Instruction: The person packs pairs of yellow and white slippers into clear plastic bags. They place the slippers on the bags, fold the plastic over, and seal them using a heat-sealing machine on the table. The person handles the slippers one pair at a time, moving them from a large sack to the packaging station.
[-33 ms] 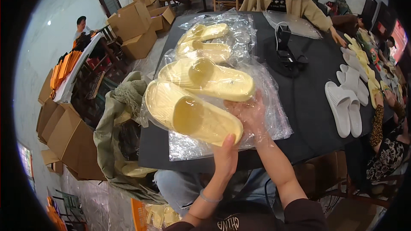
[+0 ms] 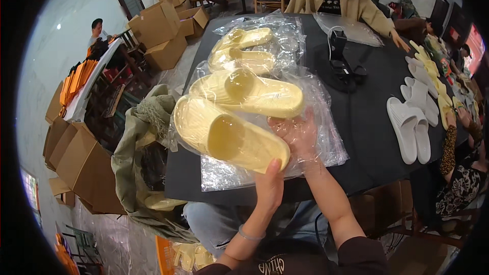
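Observation:
Two pale yellow slippers, a near slipper point(image 2: 204, 122) and a far slipper point(image 2: 275, 99), are raised above the table's front with clear plastic about them. My left hand point(image 2: 270, 181) grips the near slipper's heel, thumb on top, its other fingers hidden beneath. At the far slipper's heel, my right hand point(image 2: 295, 135) is turned palm up and curled against it, partly seen through plastic. Some fingers are covered. Under them on the table lies a clear plastic bag point(image 2: 229, 181). Behind is another yellow pair point(image 2: 249, 61) in clear plastic.
Across the black-covered table point(image 2: 361, 117), a person in a tan shirt reaches toward a row of slippers. White slippers point(image 2: 407, 130) stand on the right, beside a black strapped object point(image 2: 341, 61). A green sack point(image 2: 132, 158) and cardboard boxes point(image 2: 84, 168) are on the left.
The held slippers have shifted very slightly right. The hand of the person across the table has moved a little. My grip looks the same.

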Action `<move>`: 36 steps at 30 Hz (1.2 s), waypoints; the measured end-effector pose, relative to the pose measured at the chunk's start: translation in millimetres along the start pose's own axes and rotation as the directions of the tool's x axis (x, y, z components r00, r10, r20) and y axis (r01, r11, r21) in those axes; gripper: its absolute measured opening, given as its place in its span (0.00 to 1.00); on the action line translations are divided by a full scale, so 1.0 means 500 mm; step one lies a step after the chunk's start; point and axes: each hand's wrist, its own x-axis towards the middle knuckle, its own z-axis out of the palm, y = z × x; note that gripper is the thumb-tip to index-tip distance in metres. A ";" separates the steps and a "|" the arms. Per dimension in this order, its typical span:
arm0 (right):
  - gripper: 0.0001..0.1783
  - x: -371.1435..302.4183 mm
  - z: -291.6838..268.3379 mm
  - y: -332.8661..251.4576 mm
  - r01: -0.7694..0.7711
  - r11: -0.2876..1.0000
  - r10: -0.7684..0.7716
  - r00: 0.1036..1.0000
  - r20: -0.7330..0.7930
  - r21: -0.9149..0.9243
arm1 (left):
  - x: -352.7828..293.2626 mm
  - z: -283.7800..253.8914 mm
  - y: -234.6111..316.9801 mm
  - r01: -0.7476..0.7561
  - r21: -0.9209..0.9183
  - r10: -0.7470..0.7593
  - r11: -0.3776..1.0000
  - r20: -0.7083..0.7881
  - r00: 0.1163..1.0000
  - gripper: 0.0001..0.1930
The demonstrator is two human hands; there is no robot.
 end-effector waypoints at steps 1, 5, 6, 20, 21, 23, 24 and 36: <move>0.40 -0.006 0.008 -0.001 -0.054 0.994 0.050 0.998 0.043 0.097 | 0.001 -0.004 -0.003 0.002 0.012 -0.002 1.000 -0.010 1.000 0.23; 0.41 0.001 0.002 -0.028 -0.083 0.987 0.067 0.992 0.110 0.140 | 0.013 0.008 -0.008 0.095 0.052 -0.094 0.994 -0.029 0.995 0.23; 0.41 0.004 -0.009 -0.031 -0.072 0.991 0.060 0.994 0.096 0.117 | 0.016 0.009 -0.010 0.110 0.028 -0.109 0.994 -0.038 0.993 0.22; 0.35 0.028 -0.121 -0.132 -0.146 0.983 0.140 0.988 0.061 0.114 | -0.108 0.019 0.163 0.067 0.666 -0.364 0.743 0.317 0.876 0.13; 0.33 0.033 -0.086 -0.142 -0.085 0.965 0.105 0.992 0.069 -0.249 | -0.097 0.005 0.198 -0.120 0.784 -0.244 0.609 0.329 0.912 0.12; 0.29 0.014 -0.036 -0.179 0.029 0.715 -0.054 0.998 -0.014 -0.698 | -0.067 -0.030 0.255 -0.315 0.914 -0.036 0.254 0.335 0.942 0.11; 0.26 0.002 -0.020 -0.203 0.035 0.598 -0.190 0.977 -0.100 -0.801 | -0.043 -0.057 0.277 -0.320 0.944 0.068 0.073 0.316 0.946 0.10; 0.23 0.112 0.055 -0.297 0.004 -0.550 -0.124 0.989 0.087 -0.835 | 0.489 -0.199 0.292 -0.177 0.962 0.233 -0.206 0.224 0.946 0.15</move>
